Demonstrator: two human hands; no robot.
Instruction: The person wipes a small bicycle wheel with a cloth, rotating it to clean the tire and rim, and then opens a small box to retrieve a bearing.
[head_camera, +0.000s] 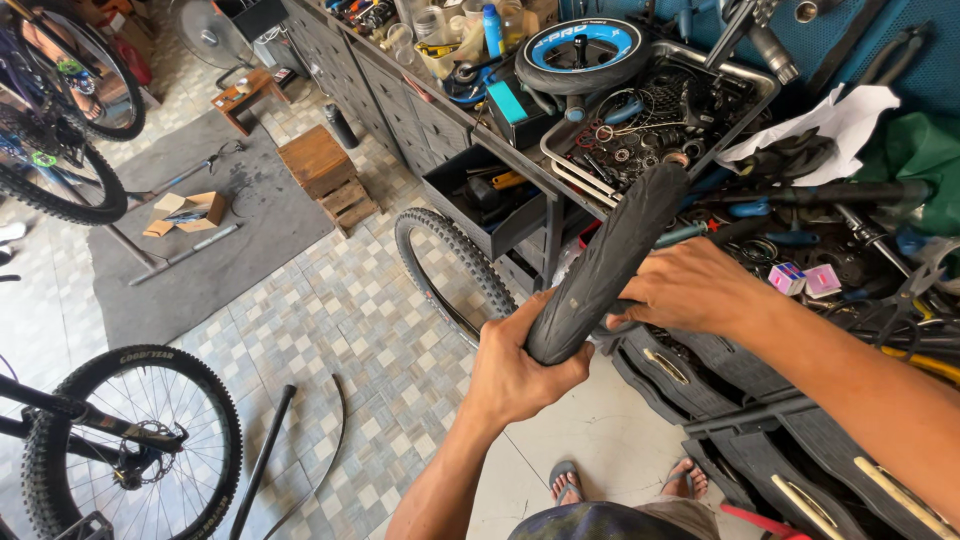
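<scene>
So I'm watching the head cam and both hands are wrapping around a slick black bike tyre (608, 250) dead centre of the view. The left hand (522, 365) is clamping the lower end from about 7 o'clock, fingers curled tight around it. The right hand (690, 290) is gripping it from 3 o'clock, just beside the left. The tyre is tilting up toward 1 o'clock, over a cluttered workbench (520, 165). A knobby tyre (450, 265) is leaning against the bench at 10 o'clock, and a bike wheel (140, 440) is sitting at 8 o'clock on the tiled floor (330, 310).
</scene>
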